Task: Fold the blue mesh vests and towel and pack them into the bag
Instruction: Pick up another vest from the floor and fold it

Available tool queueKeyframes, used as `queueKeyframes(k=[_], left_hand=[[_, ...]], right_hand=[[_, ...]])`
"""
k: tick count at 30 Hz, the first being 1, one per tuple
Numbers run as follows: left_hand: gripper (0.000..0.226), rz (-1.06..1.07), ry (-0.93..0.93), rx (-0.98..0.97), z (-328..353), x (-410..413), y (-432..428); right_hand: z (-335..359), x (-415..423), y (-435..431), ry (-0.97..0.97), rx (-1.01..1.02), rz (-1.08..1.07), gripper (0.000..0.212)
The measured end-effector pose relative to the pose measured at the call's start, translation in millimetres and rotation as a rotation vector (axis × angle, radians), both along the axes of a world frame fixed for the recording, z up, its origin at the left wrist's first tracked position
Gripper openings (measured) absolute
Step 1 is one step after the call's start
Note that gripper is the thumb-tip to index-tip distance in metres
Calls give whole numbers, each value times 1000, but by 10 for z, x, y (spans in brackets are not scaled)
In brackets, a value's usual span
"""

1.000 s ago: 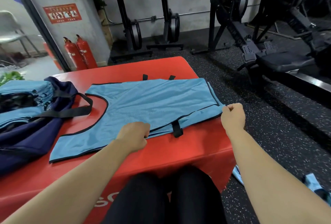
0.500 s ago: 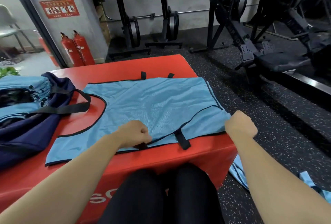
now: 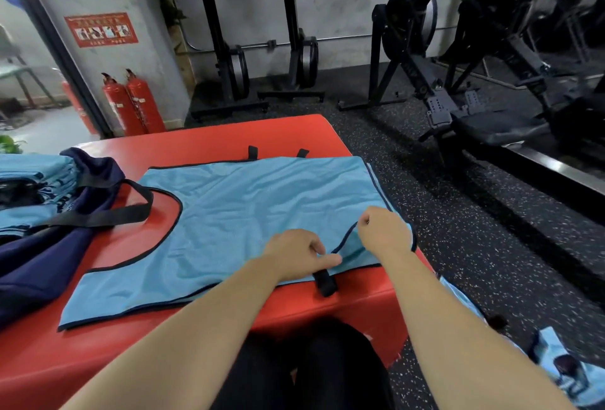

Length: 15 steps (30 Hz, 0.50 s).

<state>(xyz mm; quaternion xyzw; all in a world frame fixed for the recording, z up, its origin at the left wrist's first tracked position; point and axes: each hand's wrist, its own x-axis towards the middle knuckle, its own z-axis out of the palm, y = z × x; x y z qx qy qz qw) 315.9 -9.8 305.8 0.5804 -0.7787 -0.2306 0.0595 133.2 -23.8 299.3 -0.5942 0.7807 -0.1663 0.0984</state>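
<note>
Your left hand (image 3: 299,254) and right hand (image 3: 383,232) both pinch the vest (image 3: 245,213) at its near right corner, and its long axis runs leftward from them across the block (image 3: 196,134) toward the bag (image 3: 49,255), so the fold probably goes left.

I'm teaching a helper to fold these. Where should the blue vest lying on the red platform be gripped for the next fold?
Probably the near, black-trimmed hem of the blue vest, pinched from the near side. It lies flat with that hem along the front edge of the red platform, by the black strap. The left hand and right hand pinch it there.
</note>
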Motion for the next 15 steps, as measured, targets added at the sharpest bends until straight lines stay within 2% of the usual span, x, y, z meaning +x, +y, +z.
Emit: queueKeyframes(k=[5, 8, 10, 12, 15], left_hand=[[19, -19, 86, 66, -56, -363, -111], [32, -70, 129, 63, -57, -534, -106], [40, -226, 40, 12, -56, -601, -55], [43, -366, -54, -44, -75, -617, -15], [46, -390, -69, -94, -82, -592, 12]], right_hand=[[-80, -111, -111, -191, 85, -105, 39], [-81, -187, -162, -283, 127, -175, 61], [-31, -214, -161, -242, 147, -212, 72], [-8, -215, -144, -138, 160, -198, 69], [-4, -233, -142, -131, 141, -207, 39]])
